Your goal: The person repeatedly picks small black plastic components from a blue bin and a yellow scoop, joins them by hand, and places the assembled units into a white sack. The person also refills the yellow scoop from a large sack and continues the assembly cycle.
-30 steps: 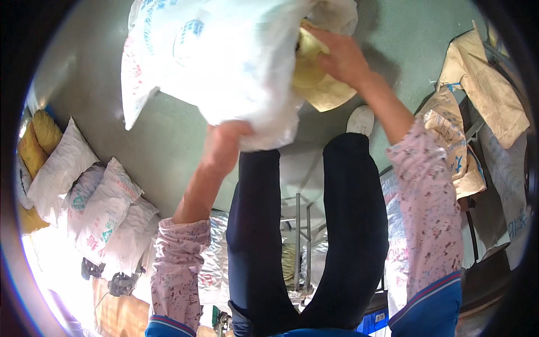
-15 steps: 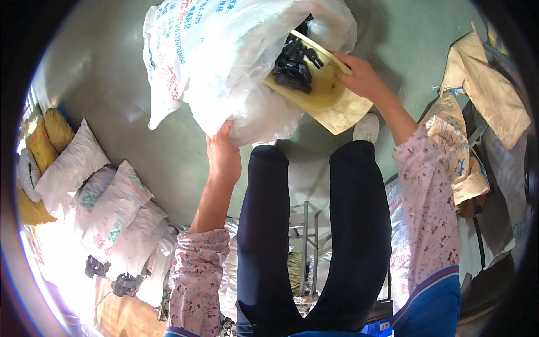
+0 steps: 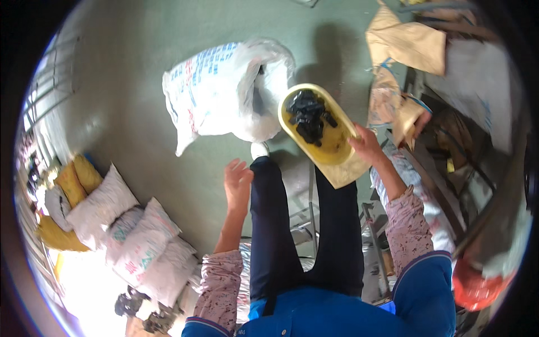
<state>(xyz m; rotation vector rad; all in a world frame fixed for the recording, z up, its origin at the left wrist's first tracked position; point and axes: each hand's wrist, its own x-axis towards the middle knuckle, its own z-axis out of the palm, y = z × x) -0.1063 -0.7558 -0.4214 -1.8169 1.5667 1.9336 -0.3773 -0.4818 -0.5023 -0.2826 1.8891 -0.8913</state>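
Observation:
My right hand grips the near rim of a yellow plastic scoop that holds a heap of black lumps. My left hand hangs free with its fingers spread, above my left leg and apart from everything. A large white woven sack with blue print lies on the green floor just beyond my feet, its mouth open toward the scoop.
Filled white and yellow sacks are stacked at the lower left. Brown paper bags and metal frames crowd the right side. A person's orange-red cap or garment shows at the lower right. Bare green floor lies to the upper left.
My left hand has let go of the white sack, which now lies on the floor. My right hand has drawn the yellow scoop, filled with black lumps, out and toward me.

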